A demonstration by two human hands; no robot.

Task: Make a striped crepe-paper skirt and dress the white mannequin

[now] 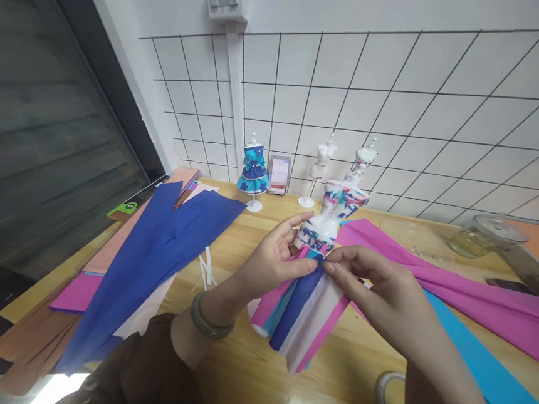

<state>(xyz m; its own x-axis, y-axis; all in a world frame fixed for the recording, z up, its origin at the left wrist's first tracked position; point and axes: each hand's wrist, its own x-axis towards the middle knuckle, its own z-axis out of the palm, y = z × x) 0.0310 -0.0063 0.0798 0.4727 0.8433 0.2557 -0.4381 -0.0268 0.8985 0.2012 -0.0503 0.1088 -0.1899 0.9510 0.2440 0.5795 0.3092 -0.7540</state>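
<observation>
A small white dress form (pixel 327 218) with pink and blue patches stands tilted before me. From its waist hangs a pleated crepe-paper skirt (pixel 298 317) in pink, teal, dark blue and pale stripes. My left hand (pixel 277 256) is wrapped round the left side of the form, its thumb pressing on the skirt's top edge. On the other side, my right hand (pixel 375 283) pinches the waist edge of the skirt between thumb and fingertips. The two thumbs almost meet at the dark blue strip. The lower part of the form is hidden by the skirt.
Dark blue crepe paper (pixel 166 243) and other coloured sheets lie at left. Pink paper (pixel 433 273) and blue paper (pixel 486 365) spread at right, near a glass jar (pixel 471 238). Behind stand a dressed form (pixel 254 166), a phone (pixel 279 176) and a bare white form (pixel 323 159).
</observation>
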